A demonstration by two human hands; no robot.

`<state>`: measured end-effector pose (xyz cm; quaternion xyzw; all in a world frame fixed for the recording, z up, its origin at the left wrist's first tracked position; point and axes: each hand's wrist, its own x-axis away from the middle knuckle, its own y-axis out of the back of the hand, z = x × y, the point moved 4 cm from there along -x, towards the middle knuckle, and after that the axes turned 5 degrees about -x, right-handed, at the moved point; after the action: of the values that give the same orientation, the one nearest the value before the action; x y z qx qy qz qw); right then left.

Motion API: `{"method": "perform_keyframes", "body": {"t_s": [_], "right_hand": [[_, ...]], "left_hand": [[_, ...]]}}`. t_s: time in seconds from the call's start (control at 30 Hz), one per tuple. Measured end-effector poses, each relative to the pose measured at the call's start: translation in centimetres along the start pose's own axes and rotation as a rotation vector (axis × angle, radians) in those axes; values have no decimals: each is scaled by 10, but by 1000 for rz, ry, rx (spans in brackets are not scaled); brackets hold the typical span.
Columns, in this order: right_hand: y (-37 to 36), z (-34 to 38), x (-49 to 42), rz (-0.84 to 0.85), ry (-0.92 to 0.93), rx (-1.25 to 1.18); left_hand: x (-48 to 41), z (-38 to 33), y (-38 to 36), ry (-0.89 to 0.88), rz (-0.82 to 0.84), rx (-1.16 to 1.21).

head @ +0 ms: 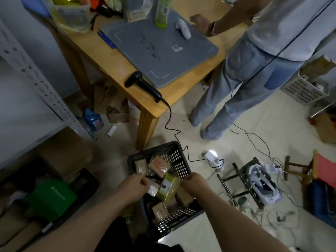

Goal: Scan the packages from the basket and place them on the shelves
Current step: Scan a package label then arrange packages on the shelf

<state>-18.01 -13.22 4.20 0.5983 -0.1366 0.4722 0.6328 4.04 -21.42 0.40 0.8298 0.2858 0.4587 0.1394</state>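
Note:
A black plastic basket (179, 163) stands on the floor below me, holding several brown packages (158, 165) and a yellow-green box (168, 187). My left hand (133, 186) is over the basket's left side, fingers curled on a clear-wrapped packet (152, 188). My right hand (193, 182) grips the right edge of the yellow-green box, which is tilted above the other packages. A black barcode scanner (143, 86) lies on the wooden table (116, 64) ahead, and its cable runs down to the floor. White metal shelves (27, 75) stand at the left.
Another person (254, 57) stands right of the table, with one hand on it. A grey board (156, 50) and a green bottle (162, 11) are on the table. Cardboard boxes (67, 151) and a green box (52, 197) fill the bottom shelf. Cables, stools and a white crate (305, 88) clutter the floor at right.

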Motion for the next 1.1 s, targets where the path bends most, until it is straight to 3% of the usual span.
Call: {"method": "perform_keyframes", "body": {"t_s": [0.3, 0.6, 0.73, 0.97, 1.1], "right_hand": [[-12, -16, -111, 109, 2, 17], [-68, -93, -263, 190, -22, -13], [-105, -124, -328, 223, -39, -76], [-188, -152, -407, 339, -12, -305], [-222, -160, -439, 348, 3, -343]], "left_hand": [[-96, -10, -50, 98, 47, 130], [-226, 14, -166, 195, 114, 240], [-295, 60, -227, 206, 145, 153], [-344, 79, -252, 108, 101, -276], [-352, 98, -256, 131, 105, -288]]}}
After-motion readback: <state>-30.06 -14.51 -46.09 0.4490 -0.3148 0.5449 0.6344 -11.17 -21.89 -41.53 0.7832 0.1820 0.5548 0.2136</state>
